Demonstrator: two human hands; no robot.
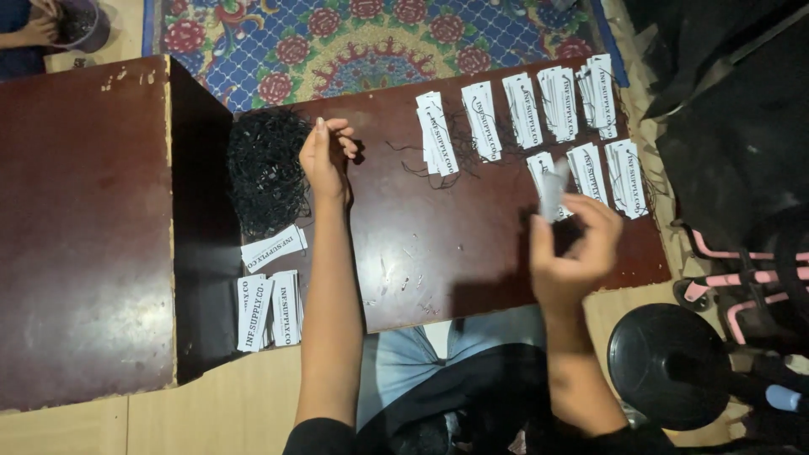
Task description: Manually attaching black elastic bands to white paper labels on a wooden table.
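My left hand (327,156) reaches to the right edge of a tangled pile of black strings (268,168) on the low dark-brown table (438,253), its fingers pinched together at the strings. My right hand (573,248) is raised above the table's right part and holds a white paper tag (552,192), blurred, between thumb and fingers. Several stacks of white printed tags (522,114) with black strings attached lie in rows at the far right of the table. A few loose tags (270,295) lie near my left forearm.
A taller dark-brown cabinet (84,227) stands at the left. A patterned blue and red rug (371,42) lies beyond the table. Another person's hands (38,29) and a bowl show at the top left. A black round object (670,362) and pink-framed item (733,278) sit at the right.
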